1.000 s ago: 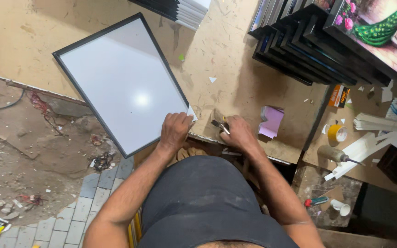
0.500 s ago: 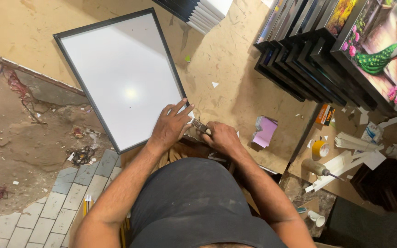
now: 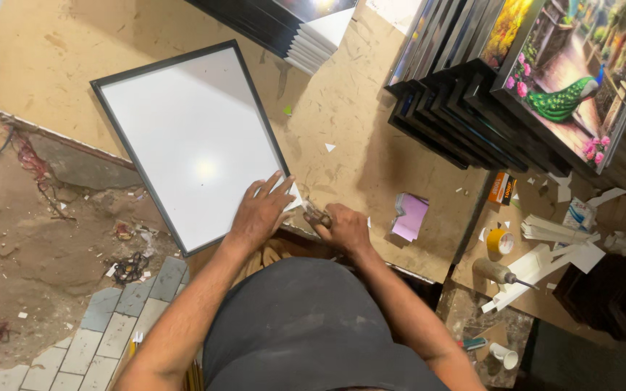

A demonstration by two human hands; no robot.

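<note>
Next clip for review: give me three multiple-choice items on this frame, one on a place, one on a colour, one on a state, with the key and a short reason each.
1. Where does the left hand rest?
A. on the near corner of the black-framed white panel
B. on the tape roll
C. on the tiled floor

2. What colour is the paper pad right of the right hand?
A. green
B. pink-purple
C. orange

3. How does the framed panel sit?
A. upright against a wall
B. flat on the board table
C. held in the air

Key: 1 A, palm spread on that corner. 2 B, the pad shows pink-purple. 3 B, it lies face up on the tabletop.
</note>
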